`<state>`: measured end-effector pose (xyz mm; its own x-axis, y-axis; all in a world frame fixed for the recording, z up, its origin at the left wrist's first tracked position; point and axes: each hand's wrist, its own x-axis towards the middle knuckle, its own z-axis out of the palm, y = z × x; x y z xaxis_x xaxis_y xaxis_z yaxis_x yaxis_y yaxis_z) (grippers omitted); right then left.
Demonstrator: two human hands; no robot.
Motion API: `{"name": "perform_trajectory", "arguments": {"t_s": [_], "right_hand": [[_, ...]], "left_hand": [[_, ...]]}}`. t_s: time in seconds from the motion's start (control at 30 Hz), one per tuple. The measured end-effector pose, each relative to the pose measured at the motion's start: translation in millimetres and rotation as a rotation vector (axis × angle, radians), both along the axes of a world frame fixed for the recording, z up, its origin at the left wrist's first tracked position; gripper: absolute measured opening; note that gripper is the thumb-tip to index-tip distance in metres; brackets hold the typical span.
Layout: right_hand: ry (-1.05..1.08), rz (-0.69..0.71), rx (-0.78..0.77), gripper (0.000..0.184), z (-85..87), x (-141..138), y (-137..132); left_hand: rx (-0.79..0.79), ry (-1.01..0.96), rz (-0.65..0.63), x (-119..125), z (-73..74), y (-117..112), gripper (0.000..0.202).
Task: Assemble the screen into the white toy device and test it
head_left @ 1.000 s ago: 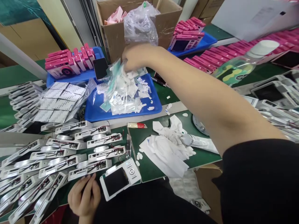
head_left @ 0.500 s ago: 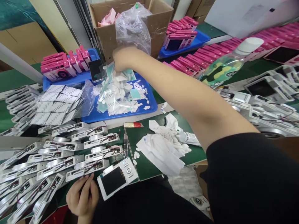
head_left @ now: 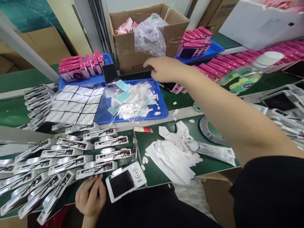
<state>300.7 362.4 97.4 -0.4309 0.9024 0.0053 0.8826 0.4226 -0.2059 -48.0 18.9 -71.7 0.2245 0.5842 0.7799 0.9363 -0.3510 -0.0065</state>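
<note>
My left hand (head_left: 91, 194) rests at the bench's front edge with its fingers curled together; whatever they may hold is hidden. Just right of it lies a white camera body (head_left: 126, 181) with a dark screen and round button pad, tilted on the edge. My right hand (head_left: 163, 69) reaches across the bench, fingers apart and holding nothing visible, in front of a cardboard box (head_left: 129, 60). Below and left of it, a blue tray (head_left: 163, 109) bears a clear bag and a heap of white and teal backing scraps (head_left: 135, 101).
Rows of white camera housings (head_left: 66, 161) fill the left. Sheets of white pads (head_left: 76, 104) lie beyond them. Crumpled white wipes (head_left: 173, 158), a tube (head_left: 213, 152) and a tape roll (head_left: 209, 129) sit front right. A bottle (head_left: 249, 74) stands behind my right arm.
My right hand has left the scrap heap, moving up and right, and its fingers have parted. The heap lies flatter on the tray. My left hand keeps its place by the camera body.
</note>
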Motion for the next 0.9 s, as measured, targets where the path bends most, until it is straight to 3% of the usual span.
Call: {"name": "perform_trajectory", "arguments": {"t_s": [0.07, 0.13, 0.3, 0.43, 0.6, 0.73, 0.8, 0.9], "right_hand": [[0.033, 0.138, 0.01, 0.046, -12.7, -11.9, -20.8], [-0.031, 0.354, -0.104, 0.053, -34.6, -25.4, -34.3], [-0.131, 0.303, -0.099, 0.058, -87.6, -36.3, -20.3], [-0.147, 0.282, -0.126, 0.06, -99.9, -26.4, -2.9], [-0.123, 0.248, -0.144, 0.065, -93.5, -12.4, -4.2], [-0.088, 0.262, -0.149, 0.066, -65.6, -8.2, -9.3], [-0.053, 0.256, -0.104, 0.062, -47.2, -20.6, -17.5], [0.02, 0.253, -0.008, 0.046, -29.3, -65.9, -39.6]], "left_hand": [[0.007, -0.001, 0.0, 1.2, 1.4, 0.5, 0.021], [0.008, -0.001, -0.004, 2.2, 2.6, 0.7, 0.019], [-0.018, -0.015, -0.008, 3.7, 4.7, -0.3, 0.02], [-0.031, -0.028, -0.016, 5.4, 6.4, -1.3, 0.018], [-0.045, -0.054, 0.005, 7.6, 8.0, -3.6, 0.016], [-0.034, -0.08, 0.024, 10.1, 9.2, -3.6, 0.015], [-0.028, -0.1, 0.033, 11.6, 9.9, -2.4, 0.015], [-0.028, -0.141, 0.014, 12.7, 13.5, -1.4, 0.016]]}}
